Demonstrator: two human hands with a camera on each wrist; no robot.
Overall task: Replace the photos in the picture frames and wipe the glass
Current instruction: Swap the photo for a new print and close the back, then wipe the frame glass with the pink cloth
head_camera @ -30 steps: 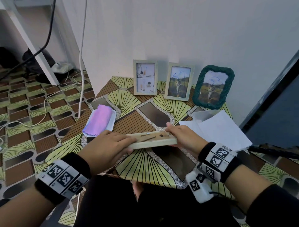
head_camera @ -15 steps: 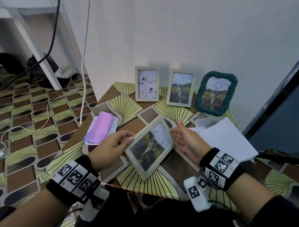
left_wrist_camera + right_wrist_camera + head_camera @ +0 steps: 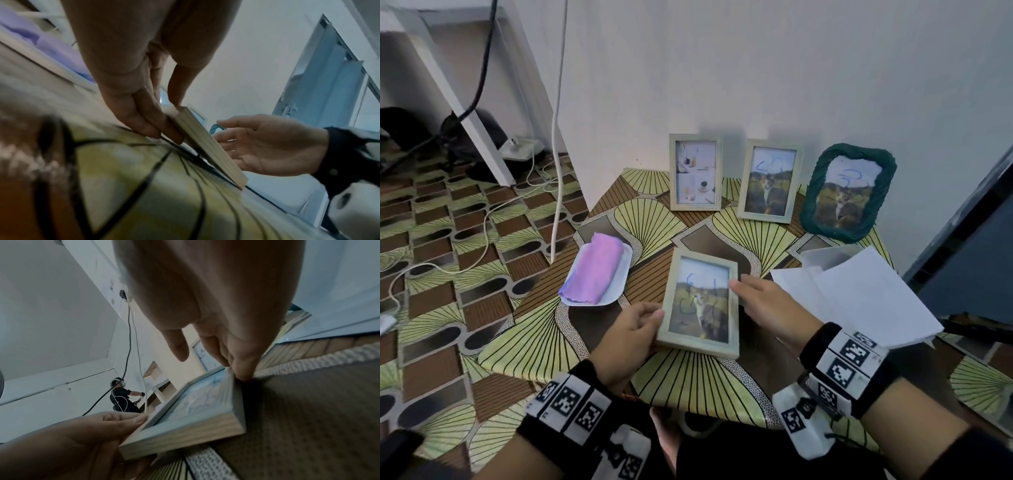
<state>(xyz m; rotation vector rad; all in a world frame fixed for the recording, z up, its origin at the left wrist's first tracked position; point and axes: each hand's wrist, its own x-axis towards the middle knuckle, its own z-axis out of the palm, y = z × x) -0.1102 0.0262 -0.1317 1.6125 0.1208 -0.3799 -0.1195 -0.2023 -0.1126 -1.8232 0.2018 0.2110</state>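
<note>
Black wristbands carry white square-coded marker tags, with white camera units beneath; sleeves are black.

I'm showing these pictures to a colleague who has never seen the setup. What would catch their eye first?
Probably the pale wooden frame at the table's near middle, glass up with blue scribbles over a dog photo, the left hand gripping its left edge and the right hand touching its right edge. Next, the green woven frame against the wall, and the purple cloth on its white tray.
</note>
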